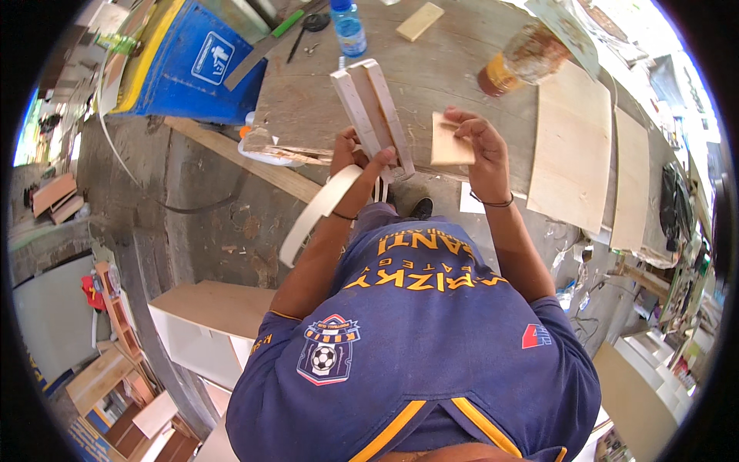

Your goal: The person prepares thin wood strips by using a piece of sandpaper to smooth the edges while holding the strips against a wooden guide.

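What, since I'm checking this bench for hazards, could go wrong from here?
The blue-capped bottle stands near the far end of the grooved wooden piece in the left hand, so a careless swing might knock it over. The pale curved strip by that arm could snag on something. The near edge of the table looks ragged at the left, so it might give splinters.

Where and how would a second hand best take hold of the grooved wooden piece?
Probably by its far end, coming from the right: the left hand grips the near end of the grooved wooden piece, while the far end sticks out uncovered. Its long, parallel sides suggest a pinch across their outer faces. The right hand holds a thin wooden panel.
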Demonstrator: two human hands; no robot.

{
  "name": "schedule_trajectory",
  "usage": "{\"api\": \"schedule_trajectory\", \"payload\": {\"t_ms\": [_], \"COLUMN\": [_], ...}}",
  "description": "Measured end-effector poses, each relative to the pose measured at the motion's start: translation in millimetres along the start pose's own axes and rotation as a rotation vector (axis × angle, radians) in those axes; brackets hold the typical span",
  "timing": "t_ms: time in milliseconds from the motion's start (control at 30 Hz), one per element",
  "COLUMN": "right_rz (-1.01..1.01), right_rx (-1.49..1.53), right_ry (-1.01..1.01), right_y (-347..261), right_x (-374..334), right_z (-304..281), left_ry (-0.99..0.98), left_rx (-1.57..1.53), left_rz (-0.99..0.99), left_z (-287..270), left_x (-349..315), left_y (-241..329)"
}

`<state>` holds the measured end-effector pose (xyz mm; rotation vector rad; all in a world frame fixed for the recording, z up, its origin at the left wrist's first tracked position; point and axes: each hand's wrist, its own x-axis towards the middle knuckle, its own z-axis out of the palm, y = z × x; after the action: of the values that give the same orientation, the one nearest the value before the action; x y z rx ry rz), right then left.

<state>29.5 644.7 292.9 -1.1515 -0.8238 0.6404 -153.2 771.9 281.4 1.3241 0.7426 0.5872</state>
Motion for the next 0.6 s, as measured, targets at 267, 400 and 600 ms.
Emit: {"api": "schedule_trajectory", "payload": {"t_ms": [267,400,600], "right_rz": [-0.435,-0.483,-0.248], "right_rx": [-0.545,-0.710,-0.495], "right_ry": [0.079,0.093,0.259], "right_y": [-61,-73,-78], "right_x": [-33,-55,-79], "right_z": [-22,-35,-42], "left_ry": [-0.082,-0.177,-0.231], "left_rx": [-0.112,0.023,-0.153], "left_rz": [0.136,0.188,0.197], "left_z": [48,65,91], "left_x": [-33,-42,-45], "left_y": [24,20,28]}}
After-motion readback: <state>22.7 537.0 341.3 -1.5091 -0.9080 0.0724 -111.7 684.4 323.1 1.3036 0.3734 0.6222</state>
